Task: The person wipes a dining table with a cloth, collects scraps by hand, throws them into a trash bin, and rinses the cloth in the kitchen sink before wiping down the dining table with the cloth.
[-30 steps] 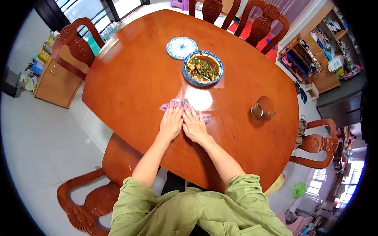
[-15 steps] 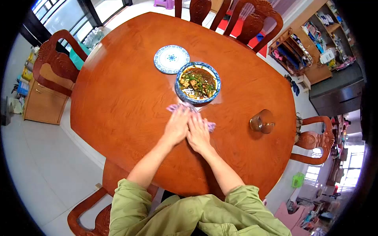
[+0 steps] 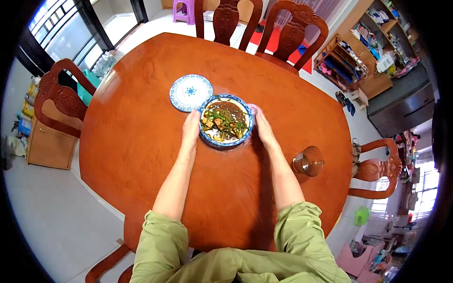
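A blue-and-white bowl (image 3: 225, 120) of food with brown sauce, pale chunks and chopped greens is gripped from both sides. My left hand (image 3: 191, 128) presses against its left side. On its right side is my right hand (image 3: 262, 125), with a bit of pink-purple cloth (image 3: 255, 109) showing at its fingertips; most of the cloth is hidden. Just behind and left of the bowl lies a blue-and-white patterned plate (image 3: 188, 93). Whether the bowl is lifted off the table, I cannot tell.
The brown wooden table (image 3: 141, 155) carries a clear glass cup (image 3: 308, 162) on the right. Carved wooden chairs stand around it, one at the left (image 3: 60, 96) and one at the right (image 3: 377, 168). Shelves with assorted things stand at the back right.
Both hands have left the middle of the table, where they pressed on the cloth together, and parted to the bowl's two sides. The cloth has moved with my right hand. The view has shifted.
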Motion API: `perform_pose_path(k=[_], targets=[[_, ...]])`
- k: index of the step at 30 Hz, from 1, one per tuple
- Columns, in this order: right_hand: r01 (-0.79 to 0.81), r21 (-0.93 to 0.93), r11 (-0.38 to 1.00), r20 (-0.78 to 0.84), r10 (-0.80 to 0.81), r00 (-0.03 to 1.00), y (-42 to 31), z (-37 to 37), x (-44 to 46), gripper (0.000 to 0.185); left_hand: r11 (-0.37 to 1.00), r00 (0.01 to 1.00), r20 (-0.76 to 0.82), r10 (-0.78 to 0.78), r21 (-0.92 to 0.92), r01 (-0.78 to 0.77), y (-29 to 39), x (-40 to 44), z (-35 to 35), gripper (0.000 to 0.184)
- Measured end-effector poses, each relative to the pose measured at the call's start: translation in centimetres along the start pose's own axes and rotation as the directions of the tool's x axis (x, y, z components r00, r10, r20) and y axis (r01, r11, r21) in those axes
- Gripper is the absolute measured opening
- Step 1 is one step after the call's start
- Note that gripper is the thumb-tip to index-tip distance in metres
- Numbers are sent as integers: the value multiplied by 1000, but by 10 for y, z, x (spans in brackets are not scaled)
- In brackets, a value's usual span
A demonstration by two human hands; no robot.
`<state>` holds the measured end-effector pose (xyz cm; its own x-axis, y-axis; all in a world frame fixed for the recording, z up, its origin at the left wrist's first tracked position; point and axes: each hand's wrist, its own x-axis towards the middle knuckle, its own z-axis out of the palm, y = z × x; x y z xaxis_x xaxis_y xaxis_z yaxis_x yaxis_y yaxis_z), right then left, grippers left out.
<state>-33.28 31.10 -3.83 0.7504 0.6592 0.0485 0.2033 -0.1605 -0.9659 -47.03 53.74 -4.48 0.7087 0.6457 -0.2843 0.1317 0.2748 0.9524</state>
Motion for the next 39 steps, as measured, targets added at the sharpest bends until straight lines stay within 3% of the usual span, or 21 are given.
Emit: perform_pose_path(k=[2,3,6,7,8,14,19,22,27,31,35,36,39], targets=[[-307,-52,950,-119,299,947,-15,26,7,62,999,998,-45,46,28,-45,-1,-7,4,47],[-264,-115,958,-127,250,960,-22,31,3,66,997,993,-97,72,21,-70,-2,-8,5,42],[-235,-119,965,-45,231,972,-16,39,-2,62,982,999,-25,-32,-186,27,10,-18,-11,38],[-236,-113,965,-54,231,971,-13,43,-6,62,984,999,-40,-12,-179,5,4,-16,-20,33],[-235,-116,965,-41,231,972,-12,48,-7,62,984,988,-66,-137,-120,128,20,-26,-28,29],[-184,-168,969,62,196,979,-15,77,-16,58,962,962,35,-271,36,269,36,-52,-79,30],[-167,-191,967,118,192,974,-21,94,-22,58,970,973,77,-217,128,206,30,-64,-102,34],[-116,-224,968,176,157,972,-16,95,-25,60,871,986,36,-164,475,127,25,-67,-107,34],[-179,-6,984,195,176,965,-13,93,-26,60,963,994,-23,-108,246,111,25,-84,-116,30],[-33,-277,960,136,74,988,-12,98,-36,52,967,995,-86,-57,244,76,37,-78,-137,31],[15,-428,903,130,45,990,-22,104,-55,47,968,996,-74,58,247,-38,55,-44,-146,31],[-1,-419,908,170,79,982,-27,101,-61,53,975,993,-100,57,221,-33,59,-33,-141,31],[16,-570,822,148,84,985,-41,92,-83,49,988,991,-124,58,152,-39,64,5,-124,30]])
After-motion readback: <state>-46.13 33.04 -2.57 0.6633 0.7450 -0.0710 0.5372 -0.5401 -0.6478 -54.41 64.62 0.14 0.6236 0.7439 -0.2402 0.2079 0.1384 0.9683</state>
